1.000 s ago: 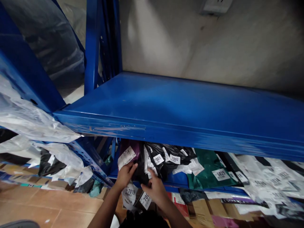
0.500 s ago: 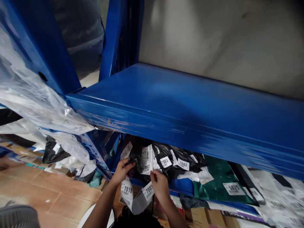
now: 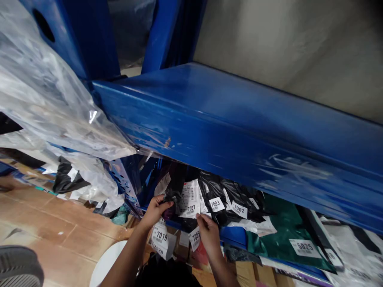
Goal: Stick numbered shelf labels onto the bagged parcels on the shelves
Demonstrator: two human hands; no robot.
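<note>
My left hand (image 3: 156, 212) is closed, pinching the edge of a black plastic bag (image 3: 175, 185) at the left end of the shelf below the blue beam. From beneath this hand hangs a curled strip of number labels (image 3: 161, 238) reading 7019 and 7020; how it is held is hidden. My right hand (image 3: 208, 230) pinches a single white label (image 3: 194, 238) printed 7005, apart from the strip. Between and just beyond the hands lies a bag with a white label marked 7007 (image 3: 190, 199). Black bags labelled 7003 (image 3: 216, 204) and 7002 (image 3: 239, 210) are to its right.
A blue shelf beam (image 3: 215, 139) crosses above the hands. Clear plastic sheeting (image 3: 62, 95) hangs at the left. A green bag labelled 6025 (image 3: 278, 239) lies at the right. Below are cardboard boxes (image 3: 245, 273) and a round white object (image 3: 106, 263) on the tiled floor.
The 7005 label has come away from the strip in my right hand, and the strip now dangles under my left hand. The view has shifted, bringing the beam closer.
</note>
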